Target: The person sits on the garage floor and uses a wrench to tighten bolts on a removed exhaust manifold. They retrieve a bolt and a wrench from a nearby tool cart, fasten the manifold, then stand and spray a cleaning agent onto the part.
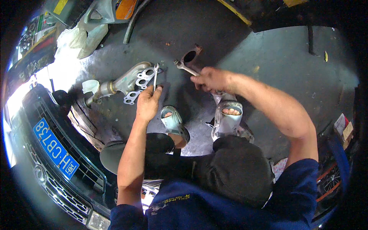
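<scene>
My left hand (pixel 147 102) holds a slim metal wrench (pixel 155 76) upright against the flange of a silvery exhaust manifold (pixel 128 81) lying on the dark floor. A flat metal gasket (pixel 131 97) rests beside the flange, just left of that hand. My right hand (pixel 210 79) grips a second wrench (pixel 186 68) whose far end sits at a rusty pipe flange with a round hole (pixel 190 56). Both my feet, in grey sandals (pixel 227 119), rest on the floor below the hands.
A dark car front with a blue plate (pixel 55 149) fills the lower left. A plastic bag (pixel 80 36), a grey jug (pixel 105 11) and a black hose (pixel 134 21) lie at the top left. Boxes (pixel 343 130) stand at the right edge.
</scene>
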Demonstrator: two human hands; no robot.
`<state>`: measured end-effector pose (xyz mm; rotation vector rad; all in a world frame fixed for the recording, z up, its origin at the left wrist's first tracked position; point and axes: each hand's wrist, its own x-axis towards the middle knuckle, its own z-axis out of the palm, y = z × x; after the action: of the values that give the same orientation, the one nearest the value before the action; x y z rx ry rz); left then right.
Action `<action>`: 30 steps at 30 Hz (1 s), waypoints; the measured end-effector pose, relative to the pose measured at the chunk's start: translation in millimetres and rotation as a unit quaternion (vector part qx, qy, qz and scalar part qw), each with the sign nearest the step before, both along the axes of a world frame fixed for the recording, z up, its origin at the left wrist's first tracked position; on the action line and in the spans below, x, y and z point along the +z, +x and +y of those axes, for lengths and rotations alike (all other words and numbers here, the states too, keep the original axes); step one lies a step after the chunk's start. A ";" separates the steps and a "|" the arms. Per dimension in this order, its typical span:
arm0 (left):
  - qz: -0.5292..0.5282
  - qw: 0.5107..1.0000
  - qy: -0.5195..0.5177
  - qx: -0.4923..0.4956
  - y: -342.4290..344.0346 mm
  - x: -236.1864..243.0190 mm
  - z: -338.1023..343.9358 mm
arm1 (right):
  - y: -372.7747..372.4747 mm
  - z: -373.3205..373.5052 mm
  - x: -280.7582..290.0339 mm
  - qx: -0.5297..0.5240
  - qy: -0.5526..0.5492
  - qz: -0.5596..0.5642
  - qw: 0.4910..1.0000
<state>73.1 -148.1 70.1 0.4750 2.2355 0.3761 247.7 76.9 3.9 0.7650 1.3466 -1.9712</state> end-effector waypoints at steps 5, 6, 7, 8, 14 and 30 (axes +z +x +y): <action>-0.006 1.000 -0.008 0.001 -0.8 -1.6 0.4 | -14.6 20.5 4.2 0.010 -0.115 -0.001 0.993; -0.012 1.000 -0.012 0.006 -0.1 -1.6 1.2 | -16.5 16.3 7.5 0.004 -0.119 0.000 0.993; -0.015 0.999 -0.028 0.014 0.9 -1.4 3.0 | -20.1 7.9 11.3 -0.003 -0.100 -0.026 0.995; -0.012 1.000 -0.008 0.000 2.2 -0.5 4.9 | -25.8 -12.5 16.4 -0.018 -0.027 -0.020 0.999; -0.015 1.000 0.010 -0.018 5.4 10.9 10.3 | -30.9 -55.8 11.3 -0.132 -0.018 -0.062 0.989; -0.028 0.999 -0.020 -0.035 -11.8 30.3 13.7 | -63.8 -201.4 -2.7 -0.373 0.216 -0.013 0.902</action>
<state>61.2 -134.4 100.4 0.5139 2.1618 0.3029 183.9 -124.4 1.2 1.7208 1.6570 -2.1991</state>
